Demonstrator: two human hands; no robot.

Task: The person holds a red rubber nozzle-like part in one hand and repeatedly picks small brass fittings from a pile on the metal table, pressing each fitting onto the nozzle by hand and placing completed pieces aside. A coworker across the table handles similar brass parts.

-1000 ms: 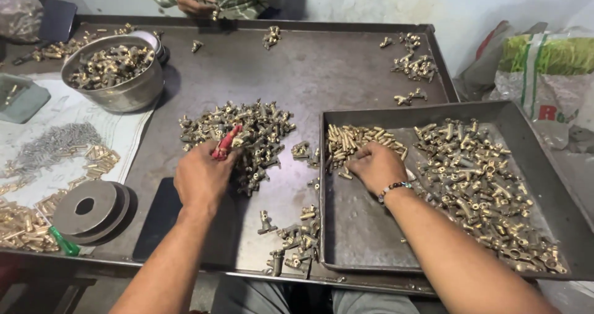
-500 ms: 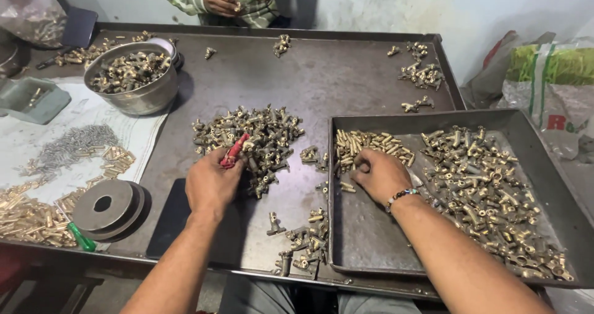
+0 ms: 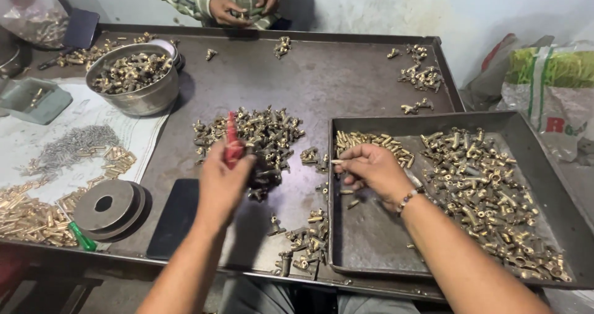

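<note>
Since a moment ago the left hand (image 3: 221, 181) has drawn back off the central pile of brass fittings (image 3: 257, 137) and lifted the red-handled tool (image 3: 232, 142) upright, fingers wrapped tight round its handle. The right hand (image 3: 371, 168) has eased a little toward the near-left corner of the grey metal tray (image 3: 371, 252), thumb and forefinger pinched on a small brass pin (image 3: 337, 162), though what exactly it is I can't quite make out. That pin hovers just at the tray's left wall, beside the row of pale brass pieces (image 3: 371, 144). The tray's near floor is bare, while its right half is heaped with darker fittings (image 3: 489, 190). Between the pile and the table's front lip lie a black flat slab (image 3: 176, 218), stacked steel discs (image 3: 111, 206), and a scatter of loose fittings (image 3: 303, 243). Across the table another person's hands (image 3: 244, 8) work close to the far edge.
</note>
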